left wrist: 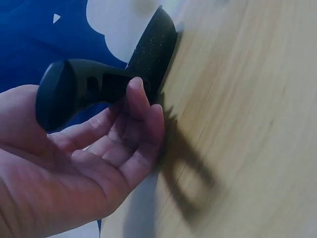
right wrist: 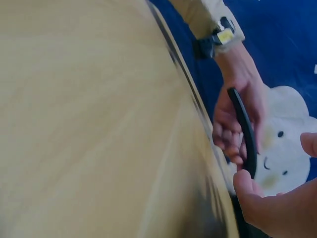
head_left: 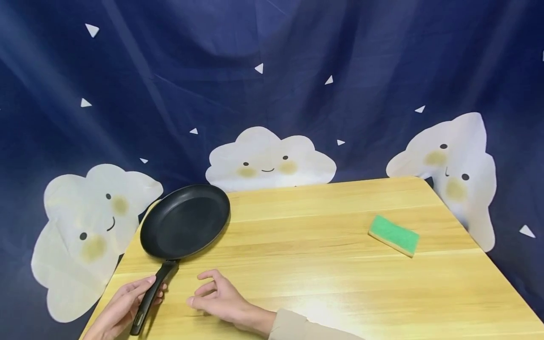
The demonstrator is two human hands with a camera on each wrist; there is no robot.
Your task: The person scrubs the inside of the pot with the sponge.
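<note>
A black frying pan [head_left: 185, 224] lies at the left of the wooden table, its handle [head_left: 149, 298] pointing toward the front edge. My left hand [head_left: 123, 304] holds that handle, thumb on top and fingers curled beneath, as the left wrist view of the same hand [left wrist: 99, 173] also shows. Just right of the handle, my right hand [head_left: 225, 300] hovers with loosely bent fingers and holds nothing. Only part of this right hand [right wrist: 282, 206] appears in the right wrist view. A green sponge [head_left: 394, 235] with a yellowish underside rests on the table's right side.
The light wood table [head_left: 297, 264] runs back to a dark blue curtain [head_left: 263, 94] printed with white clouds and small triangles. A wrist camera [right wrist: 220, 37] is strapped to the left wrist.
</note>
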